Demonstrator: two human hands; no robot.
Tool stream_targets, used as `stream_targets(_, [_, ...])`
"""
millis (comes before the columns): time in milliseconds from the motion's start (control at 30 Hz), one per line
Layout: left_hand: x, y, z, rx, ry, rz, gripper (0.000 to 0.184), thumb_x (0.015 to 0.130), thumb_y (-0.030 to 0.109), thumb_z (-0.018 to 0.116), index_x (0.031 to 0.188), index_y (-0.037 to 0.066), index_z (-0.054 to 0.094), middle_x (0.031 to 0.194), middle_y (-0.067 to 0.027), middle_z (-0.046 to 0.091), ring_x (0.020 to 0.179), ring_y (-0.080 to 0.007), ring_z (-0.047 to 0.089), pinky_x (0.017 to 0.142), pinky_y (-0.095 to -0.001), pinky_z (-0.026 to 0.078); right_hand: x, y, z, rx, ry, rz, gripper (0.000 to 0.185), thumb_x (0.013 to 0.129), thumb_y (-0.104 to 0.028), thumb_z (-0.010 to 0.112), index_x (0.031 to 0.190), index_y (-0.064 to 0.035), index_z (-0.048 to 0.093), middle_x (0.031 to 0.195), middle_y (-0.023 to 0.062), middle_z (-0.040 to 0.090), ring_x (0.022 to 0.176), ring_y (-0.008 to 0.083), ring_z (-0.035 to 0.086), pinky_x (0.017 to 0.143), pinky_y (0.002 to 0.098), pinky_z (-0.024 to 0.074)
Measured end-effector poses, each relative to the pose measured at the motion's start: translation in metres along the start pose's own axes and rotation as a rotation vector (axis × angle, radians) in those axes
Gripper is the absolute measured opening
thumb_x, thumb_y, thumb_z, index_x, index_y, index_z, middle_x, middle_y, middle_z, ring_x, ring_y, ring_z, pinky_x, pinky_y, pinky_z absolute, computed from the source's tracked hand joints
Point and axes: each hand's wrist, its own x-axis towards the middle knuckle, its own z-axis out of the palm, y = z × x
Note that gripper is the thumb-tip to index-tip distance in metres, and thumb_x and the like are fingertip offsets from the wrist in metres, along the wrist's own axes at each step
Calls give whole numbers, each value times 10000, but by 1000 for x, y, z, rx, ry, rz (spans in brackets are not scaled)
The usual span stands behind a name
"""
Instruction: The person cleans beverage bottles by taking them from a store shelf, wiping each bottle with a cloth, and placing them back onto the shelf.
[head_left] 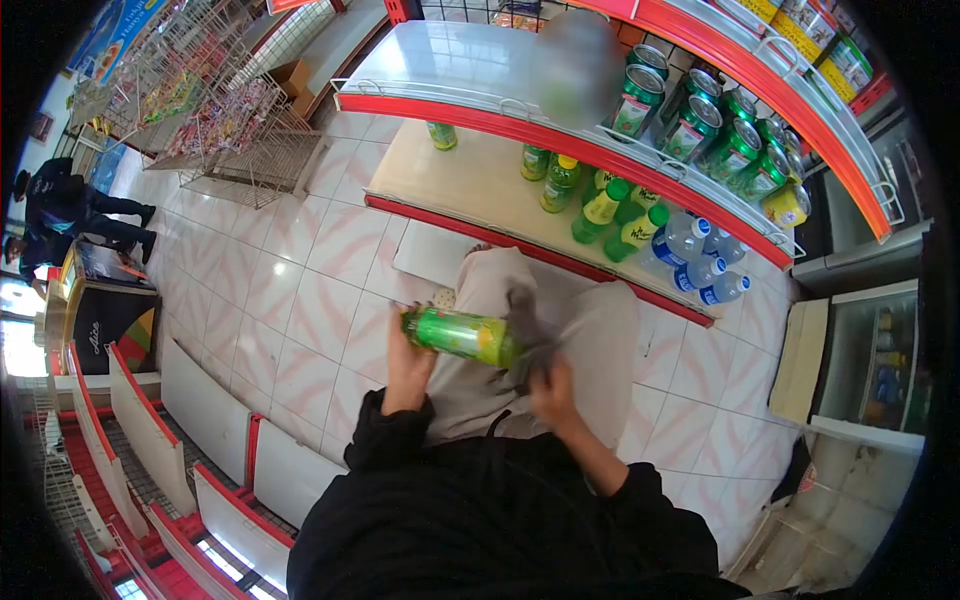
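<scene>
A green drink bottle [462,336] with a yellow-green label lies sideways above my lap. My left hand [406,358] is closed round its left end, so that end is partly covered. At the bottle's other end, my right hand [552,392] grips a dark grey cloth [532,340]. The cloth is blurred by motion and touches or nearly touches the bottle's right end. In front of my knees, a low shelf [470,175] carries green bottles with yellow or green caps, such as one green-capped bottle [601,212].
Clear water bottles [682,240] with blue caps stand at the low shelf's right end. Above them, an upper shelf [440,70] holds green cans [700,125]. Wire racks [225,120] stand back left, two people [75,205] beyond. A glass-door fridge [870,350] is at right.
</scene>
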Motion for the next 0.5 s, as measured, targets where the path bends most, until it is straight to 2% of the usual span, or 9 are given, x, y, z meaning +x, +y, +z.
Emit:
stream_targets(67, [-4, -18, 1, -15, -41, -61, 205, 854, 260, 463, 783, 73, 509, 790, -57, 564, 782, -197, 546, 741, -340, 451, -1, -8, 9, -43, 49, -242, 347, 844, -169, 417, 1118, 42, 438, 1028, 128, 523, 952, 186, 477, 852, 297, 357])
stream_targets(100, [-6, -24, 7, -26, -83, -126, 174, 844, 233, 465, 787, 74, 509, 795, -58, 566, 781, -195, 546, 747, -338, 449, 0, -10, 10, 41, 90, -215, 370, 844, -169, 414, 1149, 40, 412, 1066, 136, 503, 993, 193, 456, 879, 298, 334])
stream_targets(167, [-11, -29, 17, -14, -54, -127, 159, 838, 217, 464, 787, 74, 509, 794, -59, 565, 776, -193, 546, 748, -335, 447, 0, -12, 10, 206, 172, -152, 424, 843, -170, 408, 1212, 34, 361, 1142, 151, 463, 1074, 206, 413, 933, 301, 286])
stream_targets(200, [-18, -28, 25, 4, -23, -135, 143, 831, 202, 462, 787, 74, 510, 792, -59, 564, 772, -191, 545, 750, -331, 445, -1, -10, 7, 203, 169, -147, 424, 843, -170, 408, 1212, 34, 361, 1142, 151, 463, 1074, 206, 413, 933, 301, 286])
stream_targets(300, [-20, -26, 34, 19, -18, -108, 126, 821, 185, 463, 788, 73, 511, 791, -62, 563, 769, -192, 545, 754, -327, 442, -2, 10, -7, 223, 132, 86, 377, 850, -159, 408, 1174, 33, 397, 1111, 143, 484, 1028, 203, 439, 907, 302, 311])
stream_targets(433, [-19, -21, 37, -9, -97, -41, 121, 811, 182, 471, 788, 70, 512, 790, -66, 563, 774, -197, 546, 760, -326, 440, -9, 44, -11, 336, 59, 221, 308, 860, -130, 389, 1112, 39, 440, 1050, 126, 516, 976, 191, 462, 869, 299, 339])
stream_targets(500, [-20, -19, 37, -42, -162, -41, 120, 804, 180, 473, 785, 68, 513, 790, -68, 565, 782, -198, 545, 761, -329, 441, -13, 35, -14, 309, 70, 187, 318, 874, -157, 390, 1125, 34, 433, 1063, 112, 507, 979, 185, 460, 870, 291, 338])
